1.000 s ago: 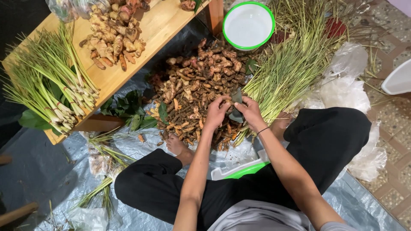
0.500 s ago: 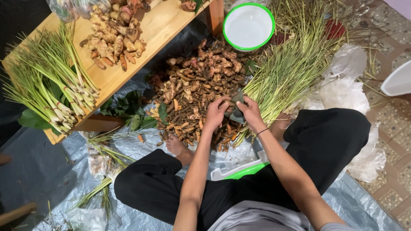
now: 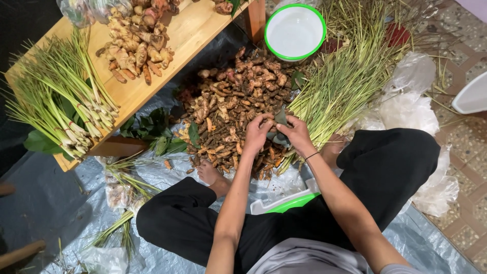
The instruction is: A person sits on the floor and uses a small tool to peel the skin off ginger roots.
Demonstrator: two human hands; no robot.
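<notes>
I sit cross-legged on a grey plastic sheet (image 3: 61, 203) in front of a heap of brown and orange roots (image 3: 228, 106). My left hand (image 3: 257, 133) and my right hand (image 3: 297, 134) meet over the heap's near edge. Together they grip a dark green leaf or bag (image 3: 279, 127) between the fingers; what is inside it is hidden. A loose pile of lemongrass stalks (image 3: 345, 81) lies just right of my hands.
A low wooden table (image 3: 187, 35) at the left carries tied lemongrass bundles (image 3: 61, 101) and pale ginger roots (image 3: 132, 45). A white bowl with a green rim (image 3: 295, 31) stands behind the heap. White plastic bags (image 3: 416, 116) lie at the right, green leaves (image 3: 157, 132) under the table edge.
Both hands stay together over the heap, shifting only slightly while they work the dark green piece. Nothing else has moved.
</notes>
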